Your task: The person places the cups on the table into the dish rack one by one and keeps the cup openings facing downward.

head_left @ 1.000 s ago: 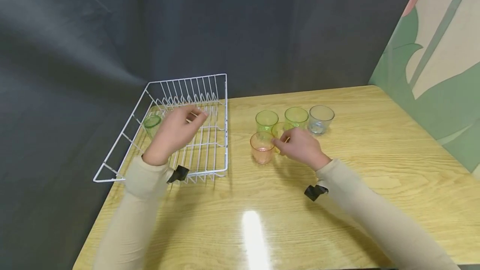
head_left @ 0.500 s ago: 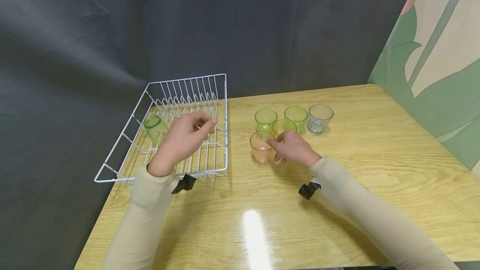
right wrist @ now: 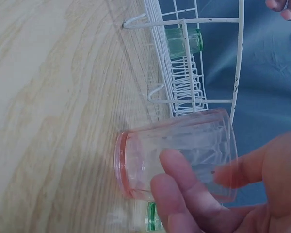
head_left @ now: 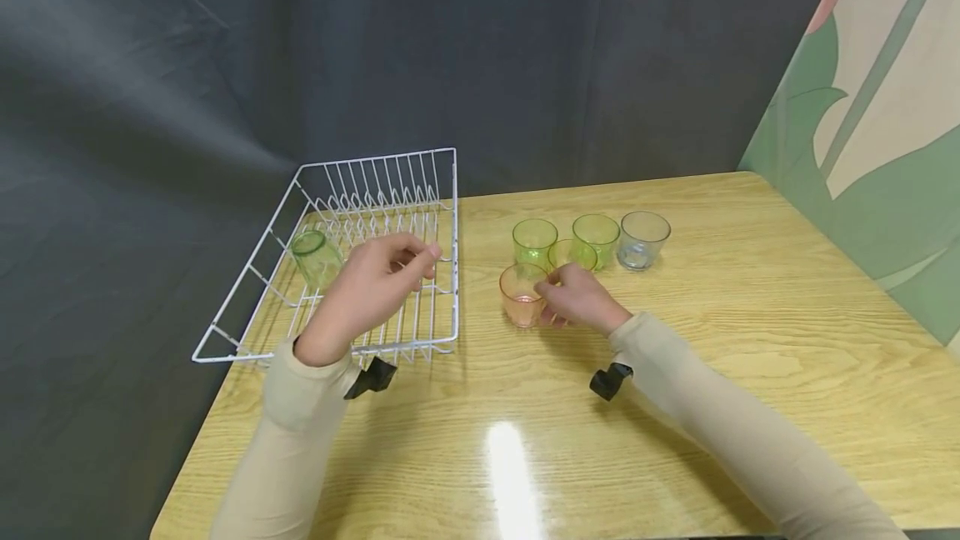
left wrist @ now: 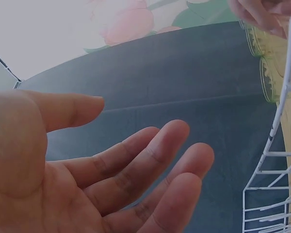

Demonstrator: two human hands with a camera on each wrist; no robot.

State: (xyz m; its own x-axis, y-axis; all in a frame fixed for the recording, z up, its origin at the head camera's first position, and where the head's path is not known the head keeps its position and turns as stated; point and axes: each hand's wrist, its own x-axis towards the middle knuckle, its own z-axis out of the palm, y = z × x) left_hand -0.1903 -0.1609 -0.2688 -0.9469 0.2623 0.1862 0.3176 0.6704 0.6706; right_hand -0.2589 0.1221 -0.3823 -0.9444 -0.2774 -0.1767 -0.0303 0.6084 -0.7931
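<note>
My right hand (head_left: 576, 298) is at the near right side of a pink glass (head_left: 517, 294) standing upright on the table. Its thumb shows through the clear wall in the right wrist view, and the fingers lie along the outside, pinching the glass (right wrist: 179, 131) near its rim. Over the white wire dish rack (head_left: 456, 273) hovers my left hand (head_left: 371, 286), fingers loosely bent and holding nothing; the left wrist view shows its bare palm (left wrist: 19, 170). Behind it a green glass (head_left: 315, 255) leans inside the rack at the left, partly covered by the hand.
Close behind the pink glass stand a yellow glass (head_left: 570, 252), two green glasses, one left (head_left: 534, 240) and one right (head_left: 597, 238), and a bluish clear glass (head_left: 643, 238). A dark curtain (head_left: 525, 65) borders the wooden table (head_left: 750, 315) at the back.
My right hand has shifted left and slightly toward me, from beside the yellow glass onto the pink glass. My left hand has drifted right and nearer, uncovering more of the green glass.
</note>
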